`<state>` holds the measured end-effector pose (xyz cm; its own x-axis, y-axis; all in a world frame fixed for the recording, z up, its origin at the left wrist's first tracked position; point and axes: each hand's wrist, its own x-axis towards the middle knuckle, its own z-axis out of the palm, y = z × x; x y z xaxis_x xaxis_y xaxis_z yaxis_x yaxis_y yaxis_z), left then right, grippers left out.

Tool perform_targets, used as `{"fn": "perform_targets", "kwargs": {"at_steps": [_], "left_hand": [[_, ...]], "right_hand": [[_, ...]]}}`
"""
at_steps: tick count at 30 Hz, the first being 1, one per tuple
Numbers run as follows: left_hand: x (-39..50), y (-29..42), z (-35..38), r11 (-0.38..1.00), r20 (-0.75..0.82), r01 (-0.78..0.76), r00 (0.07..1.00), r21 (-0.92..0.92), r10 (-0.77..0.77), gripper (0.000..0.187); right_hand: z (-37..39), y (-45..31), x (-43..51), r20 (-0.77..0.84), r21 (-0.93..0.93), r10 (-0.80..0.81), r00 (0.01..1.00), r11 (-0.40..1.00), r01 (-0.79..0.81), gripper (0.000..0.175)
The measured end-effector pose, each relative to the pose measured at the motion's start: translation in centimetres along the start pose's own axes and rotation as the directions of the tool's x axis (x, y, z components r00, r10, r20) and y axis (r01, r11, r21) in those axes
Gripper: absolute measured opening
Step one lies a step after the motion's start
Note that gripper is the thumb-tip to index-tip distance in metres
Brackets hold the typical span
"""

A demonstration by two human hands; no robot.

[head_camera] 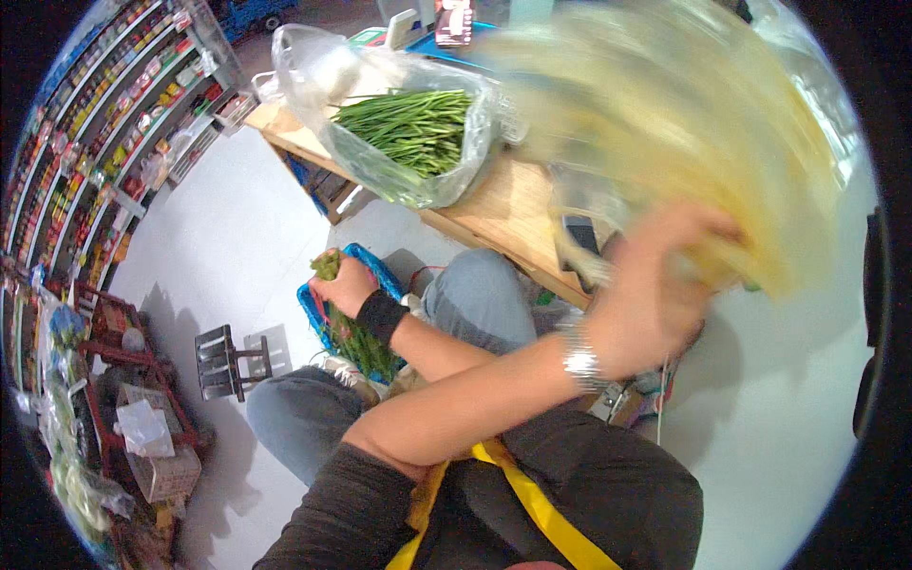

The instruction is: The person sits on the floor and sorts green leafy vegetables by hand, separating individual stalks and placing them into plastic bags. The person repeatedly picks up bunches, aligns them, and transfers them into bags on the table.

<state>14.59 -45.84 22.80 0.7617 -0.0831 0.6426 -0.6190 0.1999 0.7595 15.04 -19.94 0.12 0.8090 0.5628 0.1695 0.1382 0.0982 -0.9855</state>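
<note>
My arms are crossed. My left hand [645, 303], with a silver watch at the wrist, is reached over to the right and closed on a large yellowish mass [677, 121]. Motion blur hides what that mass is. On the other side my right hand [349, 286], with a black wristband, grips a bunch of green leafy stems [326, 263]. It is above a blue basket [377, 267] between my knees, where more feathery greens [367, 349] lie. In front, a clear plastic bag [299, 85] lies open around a pile of long green stalks [413, 128].
The bag rests on a low wooden table [509, 192], with a dark phone-like object [581, 234] near its edge. A small dark stool [226, 363] stands on the pale floor to the left. Stocked shelves [107, 128] and a red rack with boxes [164, 470] line that side.
</note>
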Motion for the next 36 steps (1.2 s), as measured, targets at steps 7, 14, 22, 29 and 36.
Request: {"fn": "perform_targets", "kwargs": {"at_steps": [7, 14, 22, 29, 36], "left_hand": [[-3.4, -4.4, 5.2, 0.995, 0.680, -0.070, 0.733, 0.072, 0.002, 0.059], [-9.4, 0.0, -13.0, 0.895, 0.280, 0.443, 0.854, 0.054, -0.439, 0.031], [-22.7, 4.9, -29.7, 0.762, -0.807, 0.550, 0.588, 0.343, -0.062, 0.046], [-26.1, 3.0, -31.5, 0.561, -0.616, 0.787, 0.581, 0.258, -0.532, 0.086], [-27.8, 0.4, -31.6, 0.795, -0.590, 0.599, 0.611, -0.091, -0.528, 0.083]], "right_hand": [[-3.1, -3.2, -0.6, 0.228, -0.010, 0.129, 0.965, 0.991, -0.130, 0.032], [-3.3, -1.2, 0.1, -0.141, -0.053, 0.017, 0.990, 0.998, -0.025, 0.034], [-0.6, -3.4, 0.6, 0.112, 0.258, -0.006, 0.994, 0.966, -0.024, 0.013], [2.7, -7.1, -1.2, 0.394, 0.415, -0.171, 0.903, 0.910, -0.008, 0.024], [4.0, -7.2, -1.1, 0.464, 0.324, -0.068, 0.883, 0.941, -0.098, 0.024]]}}
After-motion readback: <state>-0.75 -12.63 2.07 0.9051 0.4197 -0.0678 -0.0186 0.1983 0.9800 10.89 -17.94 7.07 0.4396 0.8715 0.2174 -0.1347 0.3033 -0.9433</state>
